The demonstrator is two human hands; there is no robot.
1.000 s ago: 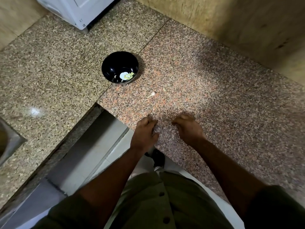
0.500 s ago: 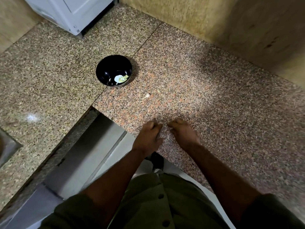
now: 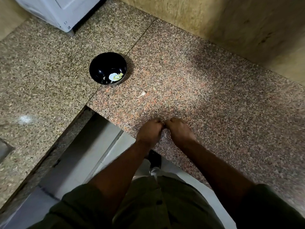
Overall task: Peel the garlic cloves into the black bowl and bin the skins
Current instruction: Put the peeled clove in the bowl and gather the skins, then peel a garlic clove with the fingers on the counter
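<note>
Black round glossy bowl (image 3: 108,68) lay beyond and left of both curled hands, left hand (image 3: 149,130) nearer, right hand (image 3: 179,129) touching it; contents hidden.

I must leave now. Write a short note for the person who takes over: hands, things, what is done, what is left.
Left hand and right hand: both curled, fingertips together at the counter edge; what they hold is hidden.
Black bowl: further back on the counter, to the left, with a few pale pieces inside.
One loose skin scrap lies between bowl and hands.
Done: some pieces in the bowl.
Left: bin the scrap. No bin in view.
</note>
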